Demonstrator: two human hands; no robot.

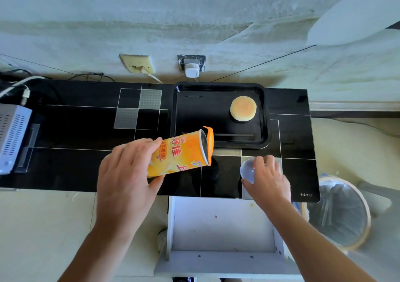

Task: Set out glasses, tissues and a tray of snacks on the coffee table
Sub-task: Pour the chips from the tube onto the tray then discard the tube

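Note:
My left hand grips an orange snack canister, tilted on its side with its open mouth and peeled-back foil seal pointing toward the black tray. A round golden bun lies in the tray's far right part. My right hand holds the canister's clear plastic lid just above the black glass tabletop, in front of the tray's near right corner.
An open white drawer juts out below the tabletop's front edge. A grey device with cables sits at the left end. A bin with a dark liner stands on the floor at the right. Wall sockets are behind the tray.

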